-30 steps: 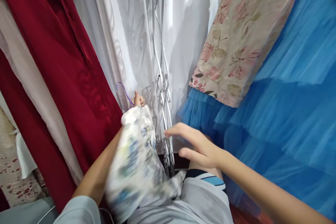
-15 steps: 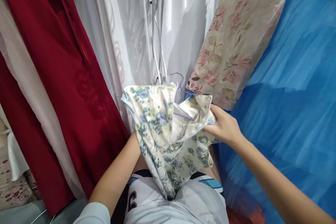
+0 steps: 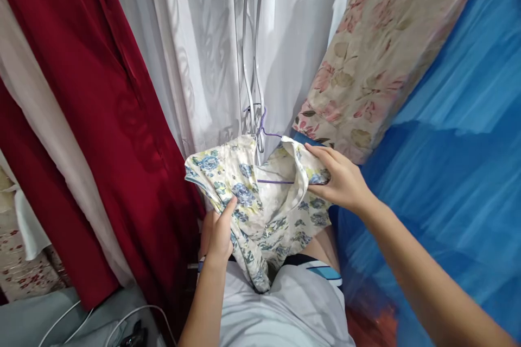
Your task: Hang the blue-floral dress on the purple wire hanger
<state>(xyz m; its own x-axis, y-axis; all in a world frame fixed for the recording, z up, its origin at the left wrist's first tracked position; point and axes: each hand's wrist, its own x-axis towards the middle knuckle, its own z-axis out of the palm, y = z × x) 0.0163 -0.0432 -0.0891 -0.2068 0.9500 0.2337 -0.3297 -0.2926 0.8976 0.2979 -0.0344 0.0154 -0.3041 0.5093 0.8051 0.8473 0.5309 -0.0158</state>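
Floral garment point(image 3: 244, 195) is on the purple hanger point(image 3: 274, 181), held out above your lap, neckline gaping toward you. Your right hand point(image 3: 345, 181) is closed on the shoulder at that side, thumb below, fingers along the top edge. Your left hand point(image 3: 218, 233) grips the opposite side lower down, thumb laid over the front of the cloth. Handling, in my judgement: hold the shoulder with light tension so the hanger arm stays inside it, and work the fabric along the arm rather than tugging at the neckline, which could stretch or slip off. Use your left hand to steady the side and smooth the bunched folds; check that both shoulders sit level about the hook before easing either grip. Mind the loose hem resting by your shorts point(image 3: 325, 274); it could snag. Not resolved: your left fingers are mostly behind the cloth, and the hanger arm at that side is covered by fabric. The hook overlaps the white metal stand point(image 3: 246, 81) in view; cannot tell whether they touch. The garment's back is hidden, and the dark object point(image 3: 136, 334) at lower left is cut off, identity unclear.
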